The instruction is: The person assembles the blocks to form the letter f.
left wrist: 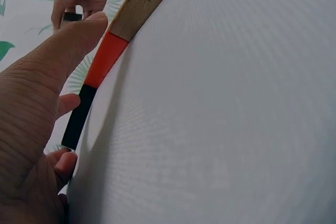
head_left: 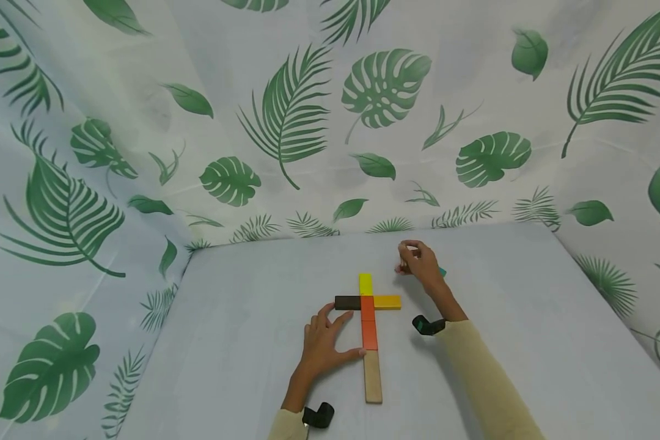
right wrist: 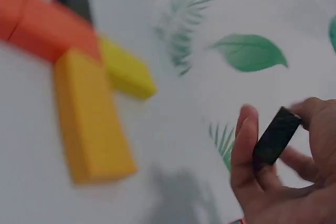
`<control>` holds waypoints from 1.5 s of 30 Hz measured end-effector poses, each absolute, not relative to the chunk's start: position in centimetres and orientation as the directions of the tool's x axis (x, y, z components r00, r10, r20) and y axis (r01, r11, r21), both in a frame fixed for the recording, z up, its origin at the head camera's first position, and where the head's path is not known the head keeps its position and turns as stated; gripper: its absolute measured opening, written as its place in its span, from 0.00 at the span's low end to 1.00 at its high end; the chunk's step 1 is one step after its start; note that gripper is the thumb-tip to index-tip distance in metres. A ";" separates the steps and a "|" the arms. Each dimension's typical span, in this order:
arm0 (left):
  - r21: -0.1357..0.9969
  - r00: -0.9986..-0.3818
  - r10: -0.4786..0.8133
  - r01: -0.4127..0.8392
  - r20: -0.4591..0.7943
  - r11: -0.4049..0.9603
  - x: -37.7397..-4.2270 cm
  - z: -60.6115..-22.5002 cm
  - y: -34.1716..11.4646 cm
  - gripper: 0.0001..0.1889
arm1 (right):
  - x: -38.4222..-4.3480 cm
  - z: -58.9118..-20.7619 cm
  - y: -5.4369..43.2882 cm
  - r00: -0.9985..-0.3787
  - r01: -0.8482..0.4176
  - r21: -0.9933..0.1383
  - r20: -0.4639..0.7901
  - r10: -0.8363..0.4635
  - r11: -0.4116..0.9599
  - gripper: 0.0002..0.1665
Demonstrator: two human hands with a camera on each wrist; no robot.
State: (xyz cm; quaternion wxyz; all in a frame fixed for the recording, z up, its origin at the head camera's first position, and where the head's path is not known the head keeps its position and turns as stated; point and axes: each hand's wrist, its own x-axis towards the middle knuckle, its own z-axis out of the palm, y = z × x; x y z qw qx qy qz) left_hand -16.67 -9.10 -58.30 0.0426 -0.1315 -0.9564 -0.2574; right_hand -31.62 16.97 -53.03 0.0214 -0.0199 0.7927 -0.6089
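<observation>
Flat on the white surface, wooden blocks form a cross: a yellow block [head_left: 365, 284] at the far end, a dark block [head_left: 348, 303] left, an amber block [head_left: 387, 302] right, two orange-red blocks [head_left: 368, 333] down the middle and a natural wood block [head_left: 373, 376] nearest. My left hand [head_left: 324, 345] lies beside it with fingers spread; its index fingertip touches the dark block and its thumb tip is at the joint of orange-red and bare wood. Raised beyond the cross, my right hand [head_left: 420, 264] pinches another black block [right wrist: 277, 137] between thumb and fingers.
A small teal thing [head_left: 442, 272] shows partly behind the right wrist. Leaf-printed cloth [head_left: 308, 122] rises at the back and both sides of the white surface [head_left: 242, 342]. Each wrist wears a black camera [head_left: 319, 415].
</observation>
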 end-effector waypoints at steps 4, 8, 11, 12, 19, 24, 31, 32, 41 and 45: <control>0.479 -0.967 0.222 0.256 0.127 0.840 -16.7 -58.2 -9.1 0.43 | -32.1 -51.9 16.7 -0.930 0.340 -0.916 -0.295 -0.221 -0.211 0.31; 0.477 -0.968 0.218 0.249 0.121 0.843 -16.7 -58.1 -9.1 0.43 | -32.0 -51.2 16.2 -0.865 0.489 -0.790 -0.384 -0.324 -0.369 0.31; 0.475 -0.967 0.221 0.255 0.126 0.842 -16.6 -58.2 -9.1 0.43 | -31.9 -51.2 15.8 -0.860 0.504 -0.769 -0.403 -0.314 -0.394 0.35; 0.476 -0.966 0.223 0.258 0.129 0.841 -16.6 -58.2 -9.1 0.43 | -31.9 -51.3 15.7 -0.863 0.499 -0.767 -0.399 -0.310 -0.404 0.35; 0.473 -0.964 0.224 0.264 0.141 0.841 -16.7 -58.4 -9.2 0.42 | -32.7 -52.7 14.8 -0.904 0.426 -0.873 -0.398 -0.158 -0.239 0.34; 0.482 -0.967 0.220 0.256 0.131 0.838 -16.7 -58.3 -9.2 0.42 | -33.8 -53.8 13.8 -0.916 0.401 -0.916 -0.401 0.013 -0.019 0.33; 0.491 -0.968 0.216 0.250 0.126 0.834 -16.8 -58.3 -9.1 0.43 | -34.8 -54.8 12.8 -0.943 0.329 -0.919 -0.307 0.129 0.218 0.25; 0.494 -0.968 0.215 0.250 0.127 0.833 -16.8 -58.3 -9.1 0.43 | -34.9 -54.9 12.6 -0.953 0.297 -0.916 -0.267 0.142 0.269 0.24; 0.517 -0.964 0.234 0.267 0.130 0.814 -16.8 -58.6 -9.0 0.42 | -34.7 -55.4 12.9 -0.998 -0.054 -0.730 0.066 -0.008 0.681 0.23; 0.510 -0.963 0.227 0.270 0.147 0.816 -16.7 -58.5 -9.2 0.42 | -34.7 -55.6 13.2 -0.993 -0.121 -0.678 0.074 -0.097 0.725 0.26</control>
